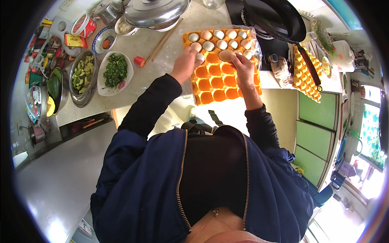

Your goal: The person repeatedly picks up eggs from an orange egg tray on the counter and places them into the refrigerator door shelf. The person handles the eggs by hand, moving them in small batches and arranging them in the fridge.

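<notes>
An orange egg tray (215, 82) lies on the counter and overhangs its front edge. White and brown eggs fill its far rows, and the nearer cups show no eggs. At the tray's left side, the fingers and thumb of my left hand (184, 65) close around a pale egg (199, 57); whether that egg is off its cup I cannot tell. A brown egg (196, 46) sits just beyond those fingertips. My right hand (244, 68) grips a larger brown egg (226, 56) above the tray, between thumb and fingers. Clear plastic wrap (257, 45) surrounds part of the tray.
To the left stand a plate of chopped greens (115, 70), a colander of cut green vegetable (82, 74) and a blue-rimmed plate (96, 45). Chopsticks (164, 39) lie near a lidded pan (156, 13). At right, a wok (282, 18) extends its handle over another egg tray (299, 73).
</notes>
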`<control>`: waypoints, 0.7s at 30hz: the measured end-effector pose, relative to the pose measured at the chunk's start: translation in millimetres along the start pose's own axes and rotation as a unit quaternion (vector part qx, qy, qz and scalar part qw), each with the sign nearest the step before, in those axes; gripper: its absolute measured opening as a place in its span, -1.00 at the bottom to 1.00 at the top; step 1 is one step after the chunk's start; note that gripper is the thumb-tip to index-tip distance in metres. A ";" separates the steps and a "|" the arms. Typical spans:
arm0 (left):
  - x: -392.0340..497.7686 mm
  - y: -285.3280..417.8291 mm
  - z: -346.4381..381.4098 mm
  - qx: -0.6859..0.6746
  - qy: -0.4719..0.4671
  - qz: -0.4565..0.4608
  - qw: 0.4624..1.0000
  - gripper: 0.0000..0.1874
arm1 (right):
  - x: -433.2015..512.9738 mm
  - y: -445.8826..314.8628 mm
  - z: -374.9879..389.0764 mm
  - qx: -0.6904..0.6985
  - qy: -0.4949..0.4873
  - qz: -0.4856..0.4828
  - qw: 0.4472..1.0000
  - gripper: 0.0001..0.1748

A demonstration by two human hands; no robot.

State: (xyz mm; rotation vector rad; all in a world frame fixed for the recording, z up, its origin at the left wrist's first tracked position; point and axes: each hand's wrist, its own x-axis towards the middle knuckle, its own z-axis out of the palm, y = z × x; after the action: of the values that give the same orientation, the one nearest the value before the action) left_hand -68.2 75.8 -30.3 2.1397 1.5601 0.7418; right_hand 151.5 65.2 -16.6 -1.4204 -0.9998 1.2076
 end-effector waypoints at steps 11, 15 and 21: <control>-18.8 40.4 -1.9 -0.780 -0.036 -0.356 0.513 -0.71 | -67.1 -21.1 46.3 -0.209 -0.102 -0.326 0.916 -0.54; -19.2 38.2 -3.3 -0.767 0.020 -0.414 0.489 -0.67 | -21.9 -17.8 21.6 -0.293 -0.006 -0.288 0.912 -0.64; -25.0 23.6 -1.6 -0.819 -0.053 -0.377 0.430 -0.58 | 32.4 2.8 16.7 -0.636 -0.039 -0.270 0.722 -0.69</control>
State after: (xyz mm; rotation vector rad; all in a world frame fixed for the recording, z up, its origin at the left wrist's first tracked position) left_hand -57.6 44.8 -19.8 -0.0562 0.6347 0.9647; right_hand 140.4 98.9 -25.4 -1.7848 -2.3360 -0.0367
